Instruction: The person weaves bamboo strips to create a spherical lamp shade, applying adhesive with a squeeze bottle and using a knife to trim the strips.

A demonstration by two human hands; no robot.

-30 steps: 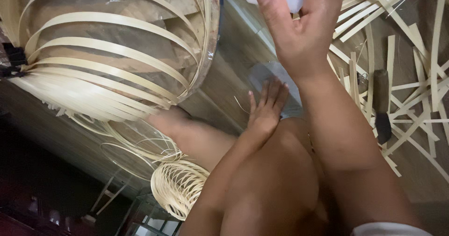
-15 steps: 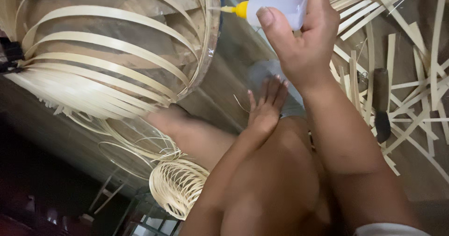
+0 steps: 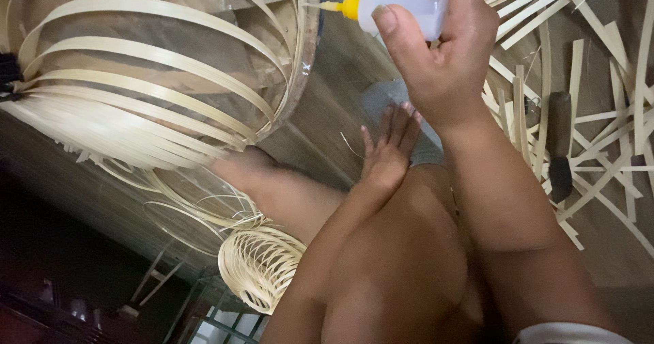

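Right hand (image 3: 443, 58) is wrapped around a white squeeze bottle (image 3: 409, 7), thumb pressed along its near side and the other fingers curled over the far side. The bottle lies roughly sideways, and its yellow nozzle (image 3: 340, 6) points toward the bamboo frame (image 3: 163, 78), the tip just beside the frame's rim and seemingly touching it, though contact is hard to judge. That frame is a rounded cage of pale curved bamboo strips with clear film over it. Left hand (image 3: 388, 153) sits below the bottle, away from the frame, fingers straight and together, holding nothing; whether its fingertips press on the grey sheet (image 3: 381, 102) under them cannot be told. Below the frame, a smaller coil of thin bamboo slivers (image 3: 259, 266) lies near the person's leg. On the far side of the bottle from the frame, loose bamboo strips (image 3: 586, 119) are scattered on the floor, with a dark-handled tool (image 3: 560, 146) among them
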